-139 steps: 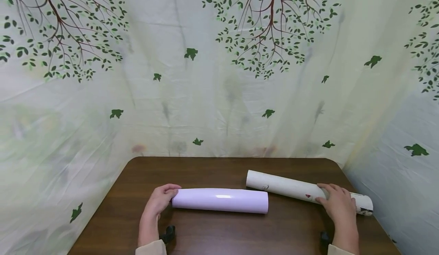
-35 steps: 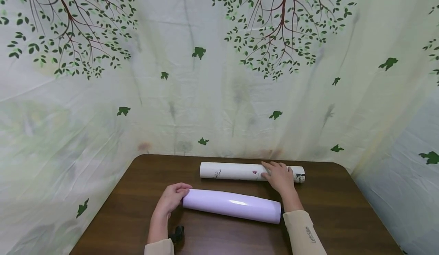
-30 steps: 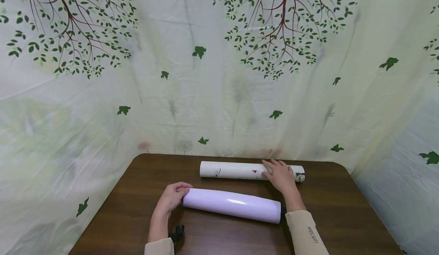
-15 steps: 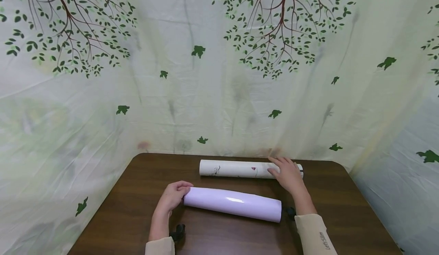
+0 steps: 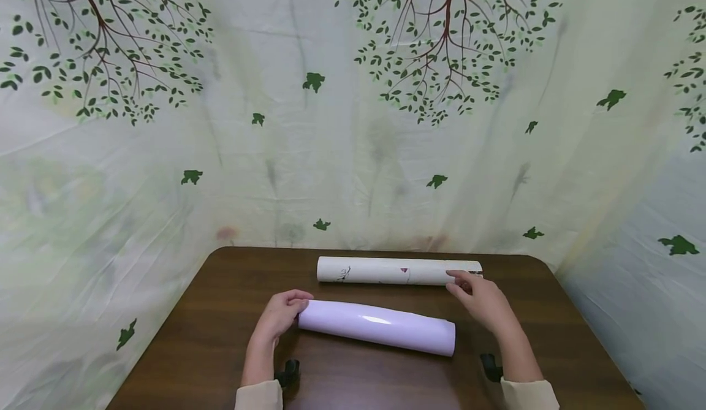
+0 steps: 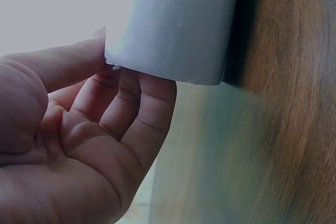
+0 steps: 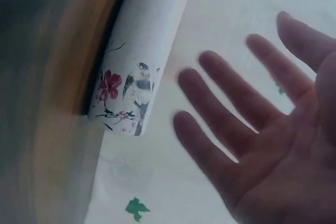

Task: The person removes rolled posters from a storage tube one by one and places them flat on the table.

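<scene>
A glossy lilac roll (image 5: 380,328) of sheet material lies across the middle of the table, its right end slanting a little towards the front. My left hand (image 5: 276,317) pinches its left end; up close in the left wrist view, the thumb (image 6: 73,64) is on the outer side and the fingers reach in at the roll's open end (image 6: 178,35). Behind it, a white printed roll (image 5: 375,271) lies along the back of the table. Beside its right end is my right hand (image 5: 485,303), and the right wrist view shows the fingers spread, apart from the bird-and-blossom print (image 7: 131,93).
The brown wooden table (image 5: 220,312) has rounded back corners. Close behind it hangs a pale curtain (image 5: 353,201) printed with trees and leaves. Black wrist devices sit under the left wrist (image 5: 289,373) and right wrist (image 5: 491,367).
The white roll has gone from a slant at the right to the back of the table. My right hand has let go and drawn back. The lilac roll's right end has swung frontward.
</scene>
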Action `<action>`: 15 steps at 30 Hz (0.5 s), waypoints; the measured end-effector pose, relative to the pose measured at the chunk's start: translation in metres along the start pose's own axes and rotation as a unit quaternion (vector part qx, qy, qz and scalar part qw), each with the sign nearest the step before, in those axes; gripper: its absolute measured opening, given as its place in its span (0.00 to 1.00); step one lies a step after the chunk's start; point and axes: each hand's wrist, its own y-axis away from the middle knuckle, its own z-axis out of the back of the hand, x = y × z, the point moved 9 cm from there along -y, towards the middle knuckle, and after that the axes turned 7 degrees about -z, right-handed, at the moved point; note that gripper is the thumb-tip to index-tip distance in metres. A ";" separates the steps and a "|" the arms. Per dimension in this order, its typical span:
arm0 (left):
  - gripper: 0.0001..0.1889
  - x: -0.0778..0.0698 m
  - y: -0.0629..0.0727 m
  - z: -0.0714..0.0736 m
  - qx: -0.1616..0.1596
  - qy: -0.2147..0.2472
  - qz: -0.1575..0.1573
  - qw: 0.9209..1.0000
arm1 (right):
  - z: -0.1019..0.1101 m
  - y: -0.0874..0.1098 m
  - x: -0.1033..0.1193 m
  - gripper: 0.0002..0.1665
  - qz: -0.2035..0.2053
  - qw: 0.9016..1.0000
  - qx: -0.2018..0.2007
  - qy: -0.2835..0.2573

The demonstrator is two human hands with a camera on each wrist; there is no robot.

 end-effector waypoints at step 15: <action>0.12 0.000 -0.001 -0.006 -0.004 0.004 0.003 1.000 | -0.037 0.018 -0.013 0.28 -0.017 0.993 0.111 -0.040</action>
